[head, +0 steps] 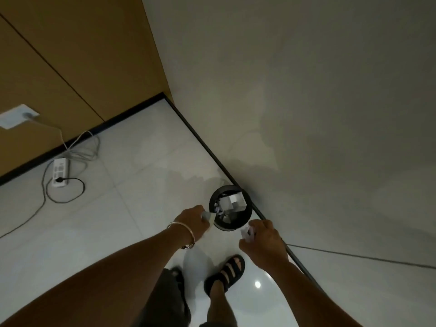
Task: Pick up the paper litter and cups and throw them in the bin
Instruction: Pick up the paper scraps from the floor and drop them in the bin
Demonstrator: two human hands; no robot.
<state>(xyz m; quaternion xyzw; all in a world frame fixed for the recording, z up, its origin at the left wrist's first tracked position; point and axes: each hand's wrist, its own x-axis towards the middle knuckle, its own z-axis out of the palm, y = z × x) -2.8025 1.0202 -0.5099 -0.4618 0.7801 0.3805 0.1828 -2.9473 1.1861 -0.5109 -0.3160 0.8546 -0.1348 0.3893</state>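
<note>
One round black plastic bin (232, 227) (scraps (230, 201) inside) sits at twelve o'clock; left hand (192, 221) pinches one white paper scrap (208, 217), right hand (262, 241) grips one crumpled wad (247, 232).

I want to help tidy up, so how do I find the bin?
Start at the corner where the brown wooden wall meets the pale grey wall, then follow the dark skirting strip along the grey wall. The round black bin stands on the white tiled floor beside that strip. Unlike the flat white power strip by the brown wall, it is a dark tub with crumpled white paper inside.
</note>
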